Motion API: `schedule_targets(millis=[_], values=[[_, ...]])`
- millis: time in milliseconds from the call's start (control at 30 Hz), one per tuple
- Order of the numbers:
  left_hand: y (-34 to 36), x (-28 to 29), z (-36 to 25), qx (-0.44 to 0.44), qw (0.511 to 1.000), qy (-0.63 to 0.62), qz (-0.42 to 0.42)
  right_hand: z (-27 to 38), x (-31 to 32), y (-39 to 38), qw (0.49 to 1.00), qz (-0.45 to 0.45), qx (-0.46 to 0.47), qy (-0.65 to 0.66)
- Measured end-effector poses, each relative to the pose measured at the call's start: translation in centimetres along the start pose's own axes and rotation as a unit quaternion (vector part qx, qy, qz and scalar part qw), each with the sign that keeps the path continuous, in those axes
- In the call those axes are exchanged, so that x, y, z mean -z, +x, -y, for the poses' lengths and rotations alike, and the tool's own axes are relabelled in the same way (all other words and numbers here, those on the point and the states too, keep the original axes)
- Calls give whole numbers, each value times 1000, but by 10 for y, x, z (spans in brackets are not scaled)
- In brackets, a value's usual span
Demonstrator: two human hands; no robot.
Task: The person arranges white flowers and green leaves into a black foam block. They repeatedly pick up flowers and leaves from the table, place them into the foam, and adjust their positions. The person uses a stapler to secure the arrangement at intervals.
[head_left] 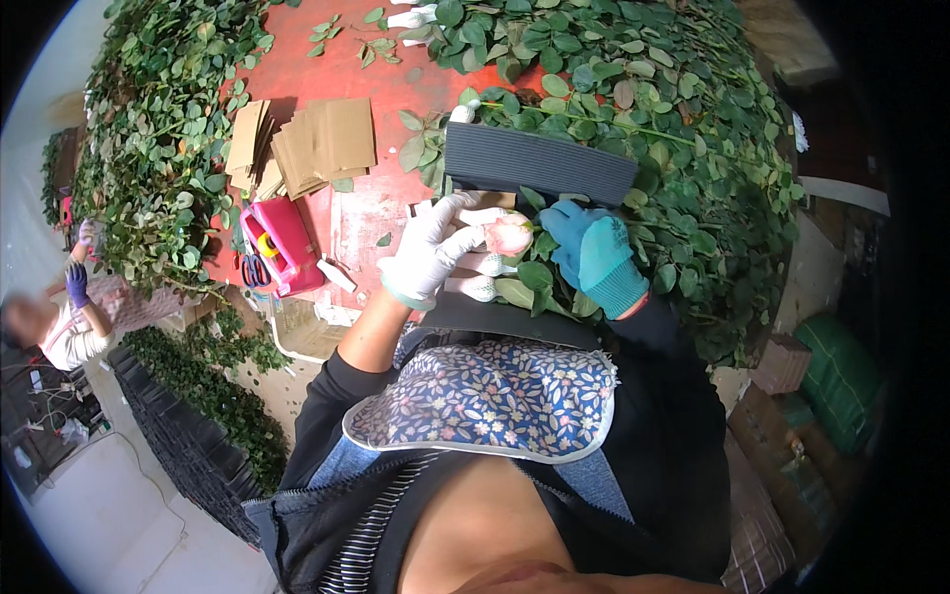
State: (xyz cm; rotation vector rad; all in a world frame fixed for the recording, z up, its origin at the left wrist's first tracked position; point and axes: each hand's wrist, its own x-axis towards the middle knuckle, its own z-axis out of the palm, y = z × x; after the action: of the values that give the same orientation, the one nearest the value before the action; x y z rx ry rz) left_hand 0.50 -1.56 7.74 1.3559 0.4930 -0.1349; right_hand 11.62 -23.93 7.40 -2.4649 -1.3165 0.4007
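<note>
My left hand, in a white glove, has its thumb and fingers closed about the left side of a pale pink rose. Just right of the bloom is my right hand, in a blue and teal knit glove. Its fingers curl in among leaves; what they grip is hidden. Several flower heads in white net sleeves lie beneath and beside my left hand. Around them stands a black ribbed trough, whose near wall is close to my floral apron.
Leafy stems heap over the red table at the right and far left. Brown cardboard pieces lie left of the trough, near a pink holder with tape and dark-handled scissors. Another person works at far left.
</note>
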Motion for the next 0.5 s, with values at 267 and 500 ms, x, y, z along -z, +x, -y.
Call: schedule_targets(millis=[267, 500], values=[[4, 12, 22, -139, 987, -38, -70, -1, -12, 8, 1000, -29, -7, -1], [-3, 21, 23, -97, 987, -83, -102, 1, -11, 9, 998, -53, 1, 14]])
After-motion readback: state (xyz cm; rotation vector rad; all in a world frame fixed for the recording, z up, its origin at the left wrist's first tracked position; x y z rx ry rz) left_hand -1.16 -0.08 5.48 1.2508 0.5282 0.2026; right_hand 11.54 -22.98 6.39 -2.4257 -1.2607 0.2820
